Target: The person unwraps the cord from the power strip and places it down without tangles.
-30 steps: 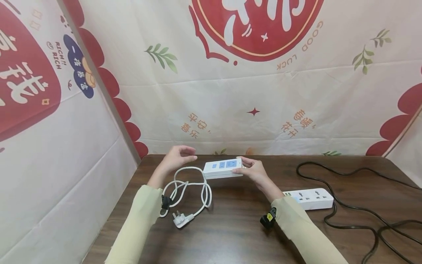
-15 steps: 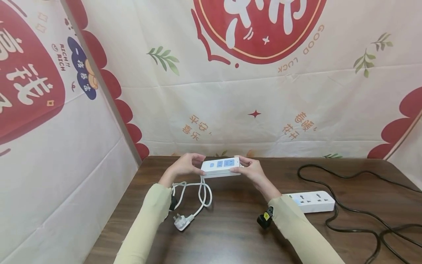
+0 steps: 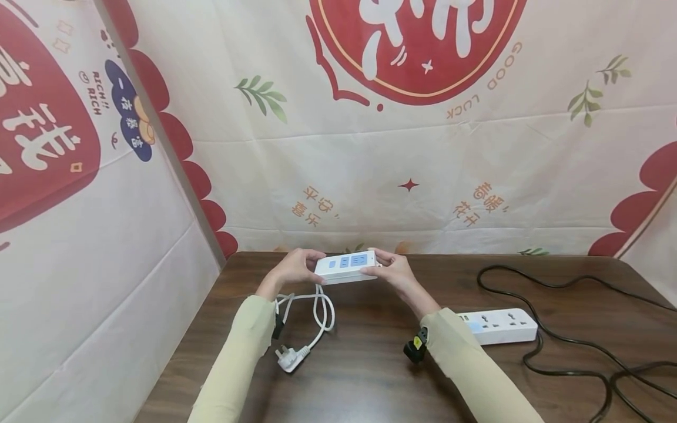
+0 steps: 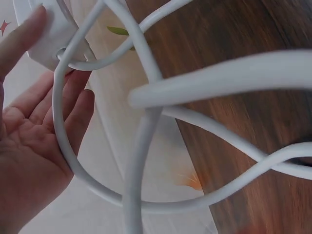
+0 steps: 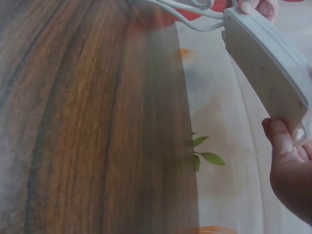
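Observation:
A small white power strip [image 3: 345,268] with blue socket faces is held up between both hands near the table's far edge. My left hand [image 3: 294,270] pinches its left end, thumb in front and fingers behind. At the right end, my right hand [image 3: 395,274] grips it the same way. From the left end a white cord [image 4: 136,53] leaves the strip and hangs in loops close to the left palm. Its three-pin plug [image 3: 290,357] lies on the table. In the right wrist view the strip's plain underside [image 5: 263,68] shows.
A longer white power strip [image 3: 499,326] lies to the right, partly behind the right sleeve. Its black cable [image 3: 576,333] snakes over the right side of the wooden table [image 3: 359,376]. A printed cloth [image 3: 338,158] hangs behind the table.
The left hand, apart from the power strip a second ago, has moved right and taken its left end. Both hands and the strip have since shifted slightly left.

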A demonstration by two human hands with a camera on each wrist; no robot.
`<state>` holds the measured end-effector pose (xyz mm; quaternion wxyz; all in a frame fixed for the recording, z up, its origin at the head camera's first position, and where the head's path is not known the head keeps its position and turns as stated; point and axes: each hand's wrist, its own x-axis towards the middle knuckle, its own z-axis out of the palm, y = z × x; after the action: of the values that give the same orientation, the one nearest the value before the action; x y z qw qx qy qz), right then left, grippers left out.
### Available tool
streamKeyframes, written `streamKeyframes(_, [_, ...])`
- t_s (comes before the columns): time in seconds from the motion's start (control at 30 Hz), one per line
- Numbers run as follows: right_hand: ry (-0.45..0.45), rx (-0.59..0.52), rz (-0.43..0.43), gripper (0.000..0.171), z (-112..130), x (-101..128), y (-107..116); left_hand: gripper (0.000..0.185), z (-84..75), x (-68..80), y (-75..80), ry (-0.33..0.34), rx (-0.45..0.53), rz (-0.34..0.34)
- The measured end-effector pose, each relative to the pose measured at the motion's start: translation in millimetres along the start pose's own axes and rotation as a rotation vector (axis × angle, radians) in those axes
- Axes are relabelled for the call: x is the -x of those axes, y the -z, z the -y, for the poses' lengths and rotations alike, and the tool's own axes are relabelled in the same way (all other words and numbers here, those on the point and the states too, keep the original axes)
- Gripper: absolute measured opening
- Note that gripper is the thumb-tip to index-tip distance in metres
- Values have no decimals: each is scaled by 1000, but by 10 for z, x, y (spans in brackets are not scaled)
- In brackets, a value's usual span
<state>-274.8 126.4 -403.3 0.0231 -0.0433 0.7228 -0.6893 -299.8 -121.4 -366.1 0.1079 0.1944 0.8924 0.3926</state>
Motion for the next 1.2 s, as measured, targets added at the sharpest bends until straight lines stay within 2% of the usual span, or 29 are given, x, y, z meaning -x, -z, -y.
streamKeyframes(0.2, [-21, 66, 98, 74, -5, -109, -81, 65, 137, -22, 27, 13, -6, -46])
streamKeyframes(0.43, [29, 164, 183, 75, -50, -245, -199, 66, 251, -29, 89, 24, -40, -65])
streamKeyframes(0.63, [42, 303, 153, 74, -131, -327, -303, 65, 324, -57, 110, 53, -98, -77])
streamKeyframes(0.93, [-18, 441, 128, 74, -215, -426, -408, 59, 416, -146, 102, 78, -246, -65])
streamKeyframes(1.2, [-38, 528, 140, 72, -242, -468, -424, 62, 419, -216, 88, 143, -242, -24])
